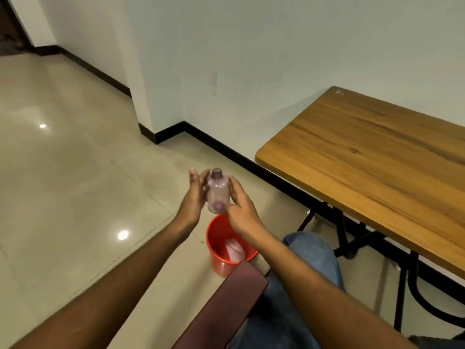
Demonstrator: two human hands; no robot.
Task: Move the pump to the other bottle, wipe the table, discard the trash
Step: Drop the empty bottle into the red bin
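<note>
The wooden surface [372, 157] fills the right of the frame. Lower centre, a red bucket [221, 248] holds white trash [235, 249]. Above it, the capless bottle [218, 193] is pinched by the right hand [241, 210]; the left hand [193, 197], fingers spread, flanks it. Released off-centre, the bottle might miss the bucket. No readable label.

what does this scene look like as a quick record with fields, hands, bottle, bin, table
left hand: open palm against the bottle's left side
right hand: fingers wrapped on the bottle's right side and base
bottle: clear, pinkish, no pump, mouth open, held between both hands above the floor
bucket: red, on the floor below the hands, white crumpled item inside
table: wooden top, black legs, to the right
floor: glossy tile
</note>
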